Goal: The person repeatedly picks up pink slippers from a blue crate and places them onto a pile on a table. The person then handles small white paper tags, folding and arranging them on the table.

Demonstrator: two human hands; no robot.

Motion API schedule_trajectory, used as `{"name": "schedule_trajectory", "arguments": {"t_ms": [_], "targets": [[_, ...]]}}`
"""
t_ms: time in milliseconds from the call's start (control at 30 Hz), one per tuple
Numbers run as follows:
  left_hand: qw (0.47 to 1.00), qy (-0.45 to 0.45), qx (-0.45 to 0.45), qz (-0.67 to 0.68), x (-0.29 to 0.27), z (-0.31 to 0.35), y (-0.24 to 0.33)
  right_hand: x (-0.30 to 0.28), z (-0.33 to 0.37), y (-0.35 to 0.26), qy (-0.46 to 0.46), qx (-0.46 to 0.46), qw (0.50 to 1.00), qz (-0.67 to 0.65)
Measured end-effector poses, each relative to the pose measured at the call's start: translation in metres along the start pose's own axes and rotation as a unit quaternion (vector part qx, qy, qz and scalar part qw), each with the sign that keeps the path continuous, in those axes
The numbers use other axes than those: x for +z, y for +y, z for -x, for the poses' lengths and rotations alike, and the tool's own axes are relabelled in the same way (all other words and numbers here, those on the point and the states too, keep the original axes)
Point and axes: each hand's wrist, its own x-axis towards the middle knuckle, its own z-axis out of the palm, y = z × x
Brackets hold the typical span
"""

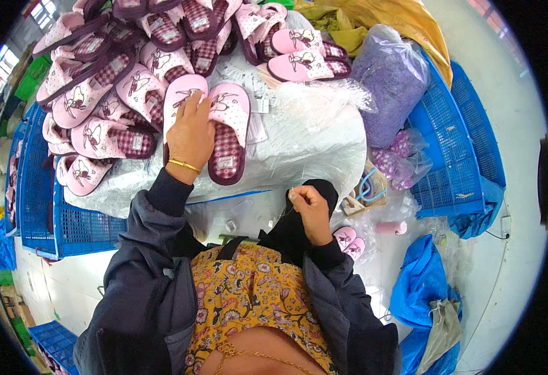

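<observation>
A pair of pink slippers with dark maroon soles and checked insoles lies side by side on a plastic-wrapped bundle (299, 150). My left hand (191, 134) rests over the left slipper (183, 89), its fingers stretched out along the pink upper and hiding most of the insole. Just right of that hand lies the right slipper (229, 106), toe pointing away from me. Above my right knee, my right hand (311, 212) is closed in a pinch with thumb and forefinger together. A thin pale strand seems to show at its fingertips, too fine to name.
Similar slippers (136, 87) are heaped at the far left of the bundle, with another pair (305, 56) at the back. Blue plastic crates (86, 228) flank both sides. A purple-filled clear bag (390, 75) stands right. Small pink slippers (349, 242) and blue sheeting (421, 281) lie on the floor.
</observation>
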Motion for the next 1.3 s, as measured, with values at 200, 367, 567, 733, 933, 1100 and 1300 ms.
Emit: {"name": "schedule_trajectory", "arguments": {"t_ms": [200,367,567,733,933,1100,1300], "targets": [[0.992,0.075,0.021,0.097,0.015,-0.002,-0.006,-0.003,-0.002,0.009,0.006,-0.002,1.000,-0.011],[0.971,0.167,0.062,0.160,0.002,-0.028,0.017,-0.023,-0.003,0.030,0.073,-0.034,0.997,0.020],[0.925,0.260,0.090,0.261,0.046,-0.097,0.087,-0.031,-0.008,0.034,0.093,-0.026,0.995,-0.004],[0.949,0.142,0.041,0.279,0.091,-0.111,0.108,-0.032,-0.004,0.038,0.088,-0.036,0.995,0.001],[0.950,0.104,0.047,0.290,0.081,-0.090,0.086,-0.025,-0.007,0.037,0.077,-0.032,0.996,0.016],[0.891,0.069,0.069,0.443,0.003,-0.042,0.065,-0.029,-0.011,0.031,0.087,-0.018,0.996,0.028],[0.412,-0.246,0.339,0.809,-0.137,0.025,0.069,-0.019,-0.021,0.034,0.065,-0.006,0.997,-0.033]]}}
